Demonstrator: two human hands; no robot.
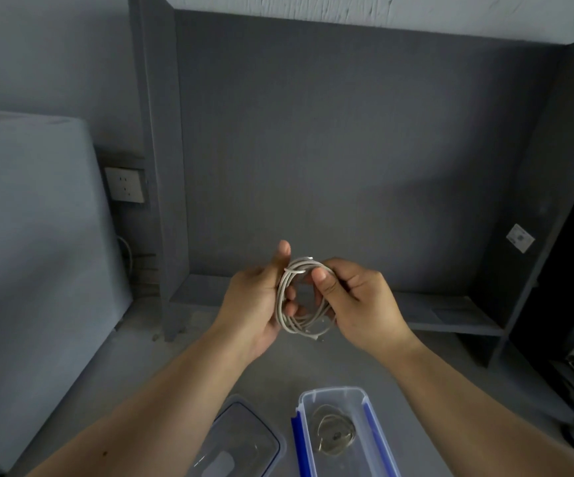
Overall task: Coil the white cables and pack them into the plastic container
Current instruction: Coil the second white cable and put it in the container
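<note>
Gripping a coiled white cable (301, 297) from both sides, the left hand (254, 301) and right hand (354, 301) hold it in the air above the grey tabletop (161, 366), fingers curled around the loops and the left thumb raised. Near the tabletop's front edge stands the open plastic container (338, 435) with another coiled cable (333, 437) inside, its clear lid (240, 442) lying just beside it on the left.
</note>
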